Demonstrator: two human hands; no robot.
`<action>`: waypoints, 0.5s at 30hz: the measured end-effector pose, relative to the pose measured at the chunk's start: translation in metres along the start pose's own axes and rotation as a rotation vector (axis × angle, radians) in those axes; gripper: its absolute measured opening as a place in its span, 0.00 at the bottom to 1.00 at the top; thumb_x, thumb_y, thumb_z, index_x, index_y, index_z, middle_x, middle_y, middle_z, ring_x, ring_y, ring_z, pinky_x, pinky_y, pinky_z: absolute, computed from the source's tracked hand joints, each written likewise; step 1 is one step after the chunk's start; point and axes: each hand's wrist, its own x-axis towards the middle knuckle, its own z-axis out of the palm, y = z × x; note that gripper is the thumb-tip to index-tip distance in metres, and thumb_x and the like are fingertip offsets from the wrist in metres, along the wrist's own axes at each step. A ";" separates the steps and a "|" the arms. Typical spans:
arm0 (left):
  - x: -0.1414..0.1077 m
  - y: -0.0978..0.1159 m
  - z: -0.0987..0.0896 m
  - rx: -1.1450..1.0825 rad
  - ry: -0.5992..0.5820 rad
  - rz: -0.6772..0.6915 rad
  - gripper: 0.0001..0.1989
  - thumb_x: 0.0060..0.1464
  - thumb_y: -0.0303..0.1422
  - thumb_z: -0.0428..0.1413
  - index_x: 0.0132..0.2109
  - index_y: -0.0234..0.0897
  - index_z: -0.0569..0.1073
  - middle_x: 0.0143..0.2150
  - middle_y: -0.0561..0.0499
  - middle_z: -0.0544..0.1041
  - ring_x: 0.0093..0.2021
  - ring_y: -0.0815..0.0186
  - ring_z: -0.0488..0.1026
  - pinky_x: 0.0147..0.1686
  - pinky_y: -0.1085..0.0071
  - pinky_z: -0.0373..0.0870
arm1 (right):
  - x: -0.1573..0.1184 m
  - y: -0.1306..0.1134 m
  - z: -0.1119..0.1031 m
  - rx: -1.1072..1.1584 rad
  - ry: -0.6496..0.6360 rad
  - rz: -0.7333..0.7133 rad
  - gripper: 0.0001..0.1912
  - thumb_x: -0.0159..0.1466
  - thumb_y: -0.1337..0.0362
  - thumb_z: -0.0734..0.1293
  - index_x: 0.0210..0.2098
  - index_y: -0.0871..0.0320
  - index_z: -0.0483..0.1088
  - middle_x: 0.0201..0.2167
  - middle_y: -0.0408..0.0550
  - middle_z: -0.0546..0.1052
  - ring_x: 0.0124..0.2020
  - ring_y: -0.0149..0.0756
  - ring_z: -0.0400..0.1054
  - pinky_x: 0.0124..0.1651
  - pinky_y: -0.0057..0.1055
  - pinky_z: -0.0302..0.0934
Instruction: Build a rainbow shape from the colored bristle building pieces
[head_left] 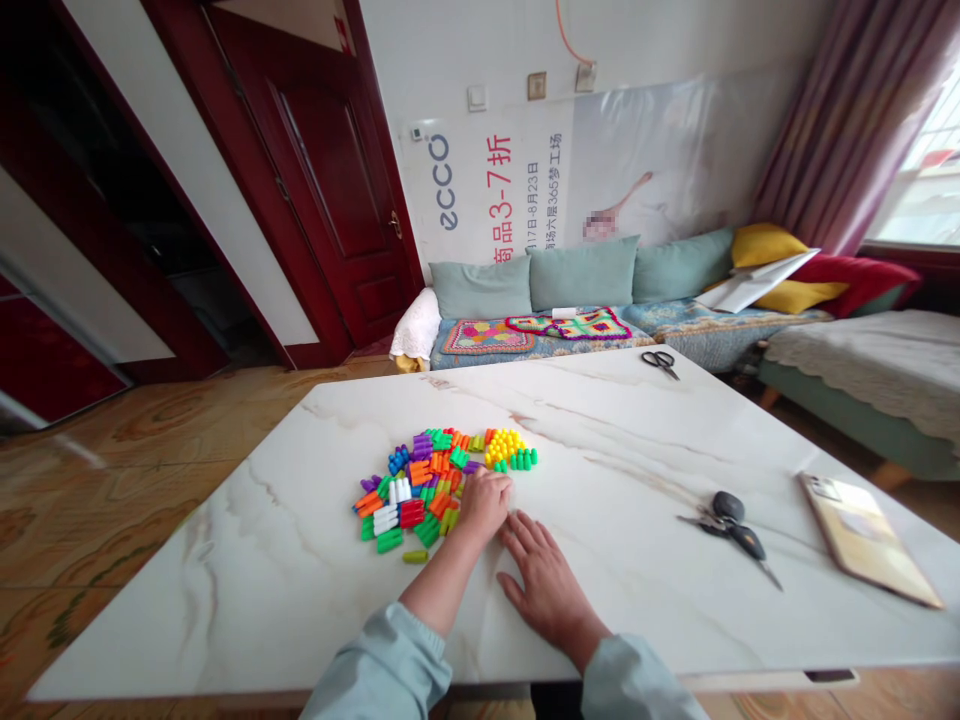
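Many-coloured small plastic building pieces [411,514] lie in a loose pile on the marble-patterned table. My left hand [484,500] is at the pile's right edge, its fingers curled down; whatever they hold, if anything, is hidden beneath them. Just right of it, my right hand [541,580] rests flat with its thumb apart from the fingers. Its fingertips are close to the left hand. Beyond my hands stands a cluster of yellow pieces [505,446], with a row of green pieces [524,459] beside it. One olive piece [415,556] lies apart at the near side.
On the right of the white table [637,520] lie a bunch of keys [731,525] and a phone [862,535]. Black-handled scissors [660,362] are by the far edge. Behind the table stands a sofa with green cushions [581,272].
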 end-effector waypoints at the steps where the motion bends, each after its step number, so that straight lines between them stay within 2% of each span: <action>1: 0.000 0.001 0.001 -0.004 -0.002 0.004 0.13 0.60 0.29 0.48 0.39 0.41 0.78 0.41 0.49 0.79 0.44 0.60 0.69 0.46 0.64 0.62 | 0.000 0.000 0.000 0.000 0.004 -0.002 0.33 0.61 0.59 0.60 0.65 0.57 0.54 0.68 0.50 0.52 0.69 0.44 0.42 0.68 0.45 0.38; 7: 0.001 0.003 0.005 -0.021 -0.008 0.019 0.12 0.58 0.28 0.50 0.39 0.40 0.78 0.43 0.49 0.79 0.47 0.61 0.70 0.49 0.65 0.62 | -0.001 -0.001 -0.002 -0.003 0.015 0.001 0.33 0.61 0.60 0.61 0.65 0.56 0.55 0.68 0.49 0.53 0.69 0.43 0.41 0.69 0.43 0.37; 12: 0.001 0.001 0.005 -0.025 0.001 0.015 0.14 0.60 0.27 0.47 0.38 0.38 0.78 0.40 0.48 0.78 0.45 0.62 0.72 0.47 0.66 0.64 | -0.001 -0.001 0.000 0.000 0.013 -0.001 0.33 0.61 0.60 0.61 0.65 0.57 0.55 0.68 0.50 0.53 0.68 0.43 0.42 0.69 0.44 0.38; 15: 0.003 0.001 0.005 -0.029 0.001 0.025 0.12 0.58 0.27 0.49 0.38 0.39 0.77 0.40 0.49 0.78 0.44 0.62 0.73 0.47 0.66 0.65 | -0.001 0.000 0.001 -0.001 0.022 -0.004 0.33 0.61 0.60 0.61 0.65 0.57 0.54 0.68 0.49 0.53 0.69 0.43 0.42 0.69 0.44 0.38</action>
